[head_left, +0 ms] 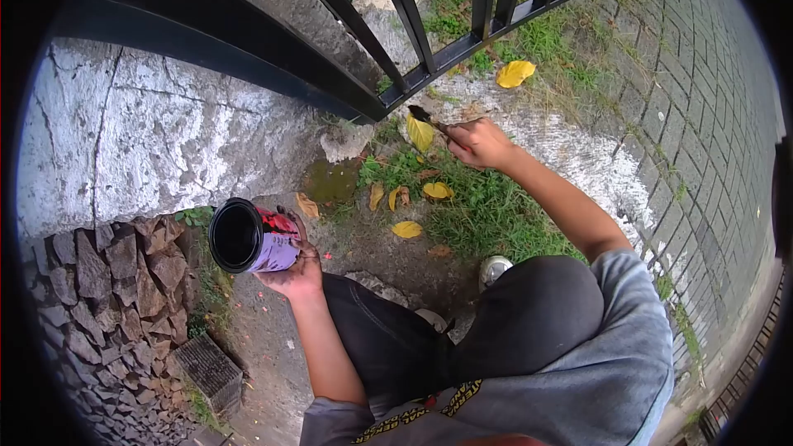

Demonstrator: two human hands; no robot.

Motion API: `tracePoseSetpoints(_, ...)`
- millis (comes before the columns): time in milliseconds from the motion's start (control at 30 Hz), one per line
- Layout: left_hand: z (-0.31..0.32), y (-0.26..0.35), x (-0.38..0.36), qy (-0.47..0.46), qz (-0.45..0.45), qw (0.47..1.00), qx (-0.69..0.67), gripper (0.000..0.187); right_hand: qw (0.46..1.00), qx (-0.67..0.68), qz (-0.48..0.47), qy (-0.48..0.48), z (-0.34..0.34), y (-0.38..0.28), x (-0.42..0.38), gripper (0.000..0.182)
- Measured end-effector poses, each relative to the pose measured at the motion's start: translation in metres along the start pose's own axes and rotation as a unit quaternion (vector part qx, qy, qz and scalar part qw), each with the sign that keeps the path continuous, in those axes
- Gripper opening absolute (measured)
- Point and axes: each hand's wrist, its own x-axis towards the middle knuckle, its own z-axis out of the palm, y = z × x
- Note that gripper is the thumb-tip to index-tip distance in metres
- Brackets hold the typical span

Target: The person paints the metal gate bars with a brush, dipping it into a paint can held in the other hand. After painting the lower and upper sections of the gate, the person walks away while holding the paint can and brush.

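My left hand is wrapped round a paint can with a purple and red label. The can's black-smeared mouth is tilted toward the left, and its inside looks dark. Dark stains mark the fingers. Out in front, my right hand grips a paintbrush by its handle. Its dark bristles are close to the lower corner of a black metal gate, just above a yellow leaf.
Rough whitish concrete lies at the left, above a heap of broken stones and a grey block. Grass with fallen yellow leaves grows near my feet. Paving runs along the right.
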Motion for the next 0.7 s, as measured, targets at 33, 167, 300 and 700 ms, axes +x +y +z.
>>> tracePoseSetpoints(33, 0.001, 0.003, -0.002, 0.002, -0.001, 1.000, -0.003, 0.081, 0.999, 0.032, -0.020, 0.038, -0.010, -0.012, -0.006, 0.017)
tracePoseSetpoints(167, -0.004, -0.001, 0.003, 0.006, 0.009, 1.000, -0.019, 0.077, 0.992, 0.037, -0.107, 0.062, -0.011, -0.020, 0.007, 0.018)
tracePoseSetpoints(300, 0.010, -0.015, 0.004, -0.010, -0.001, 1.000, -0.013, 0.074, 0.999, 0.024, 0.021, 0.037, -0.010, 0.018, 0.020, 0.015)
tracePoseSetpoints(700, 0.000, -0.019, 0.007, 0.008, -0.034, 0.999, -0.005, 0.083, 0.884, -0.034, 0.255, 0.390, -0.123, 0.048, -0.048, 0.018)
